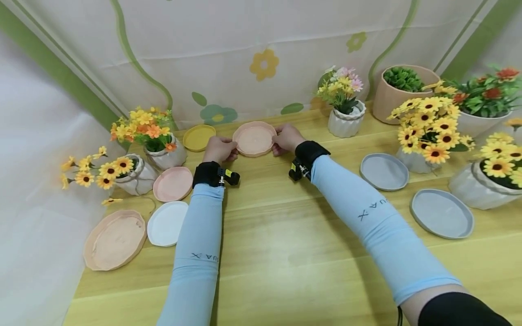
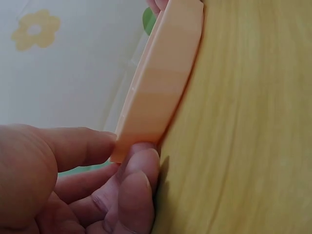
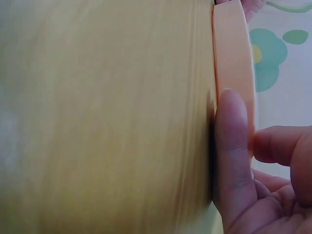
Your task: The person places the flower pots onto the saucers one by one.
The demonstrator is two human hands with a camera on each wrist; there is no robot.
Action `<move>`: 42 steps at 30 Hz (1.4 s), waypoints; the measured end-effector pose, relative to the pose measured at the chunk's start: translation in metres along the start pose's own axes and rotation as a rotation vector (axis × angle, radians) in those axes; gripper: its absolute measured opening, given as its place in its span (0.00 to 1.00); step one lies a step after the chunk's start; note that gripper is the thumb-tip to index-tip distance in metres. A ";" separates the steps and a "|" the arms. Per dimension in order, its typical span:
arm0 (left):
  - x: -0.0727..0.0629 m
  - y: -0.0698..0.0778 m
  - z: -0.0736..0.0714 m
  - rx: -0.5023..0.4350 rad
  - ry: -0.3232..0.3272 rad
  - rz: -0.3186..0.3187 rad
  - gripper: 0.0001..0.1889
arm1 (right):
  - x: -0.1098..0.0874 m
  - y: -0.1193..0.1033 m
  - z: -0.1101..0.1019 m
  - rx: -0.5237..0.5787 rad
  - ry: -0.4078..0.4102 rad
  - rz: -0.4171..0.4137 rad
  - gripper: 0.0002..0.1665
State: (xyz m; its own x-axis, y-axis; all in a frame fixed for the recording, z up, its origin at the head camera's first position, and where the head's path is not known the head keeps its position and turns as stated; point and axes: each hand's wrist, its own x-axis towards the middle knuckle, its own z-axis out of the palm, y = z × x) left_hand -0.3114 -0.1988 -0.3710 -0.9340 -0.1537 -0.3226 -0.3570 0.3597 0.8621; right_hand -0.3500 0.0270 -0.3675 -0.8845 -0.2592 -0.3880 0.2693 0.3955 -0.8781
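Note:
A peach faceted plant saucer [image 1: 256, 139] lies at the back middle of the table, with a hand at each side. My left hand [image 1: 220, 149] pinches its left edge; in the left wrist view the fingertips [image 2: 141, 158] press against the saucer's side wall [image 2: 163, 78] and rim. At the opposite edge, my right hand [image 1: 287, 138] grips the saucer too, one digit [image 3: 231, 122] along the outer wall and another at the rim in the right wrist view. The saucer's underside sits close to the wooden tabletop. A yellow saucer [image 1: 199, 138] is just beyond the left hand.
On the left are a pink saucer [image 1: 173, 184], a white saucer [image 1: 166, 224], a larger peach saucer [image 1: 116, 240] and two potted flowers [image 1: 165, 156]. To the right stand two grey saucers [image 1: 384, 171] and several potted plants [image 1: 346, 120]. A patterned curtain [image 1: 228, 54] hangs behind the table.

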 end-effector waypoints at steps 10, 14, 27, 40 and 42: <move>0.001 0.003 0.004 -0.020 -0.009 -0.010 0.20 | 0.012 0.005 -0.005 -0.018 -0.010 -0.004 0.29; 0.004 0.003 0.007 -0.024 0.002 -0.018 0.20 | 0.016 0.006 -0.008 -0.024 -0.013 0.010 0.29; 0.014 -0.006 -0.006 -0.029 0.028 -0.043 0.20 | -0.041 -0.080 -0.080 -0.297 -0.077 -0.133 0.27; 0.001 -0.024 -0.024 -0.012 0.027 -0.056 0.21 | -0.084 -0.103 -0.287 -0.881 0.296 -0.152 0.25; -0.001 -0.025 -0.022 -0.008 0.020 -0.047 0.21 | -0.081 -0.083 -0.313 -0.912 0.310 -0.105 0.24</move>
State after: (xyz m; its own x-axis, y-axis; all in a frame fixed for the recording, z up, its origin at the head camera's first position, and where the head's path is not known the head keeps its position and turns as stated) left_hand -0.3013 -0.2282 -0.3836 -0.9158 -0.1888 -0.3546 -0.3999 0.3447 0.8493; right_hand -0.4199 0.2911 -0.1755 -0.9836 -0.1398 -0.1136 -0.1004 0.9491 -0.2987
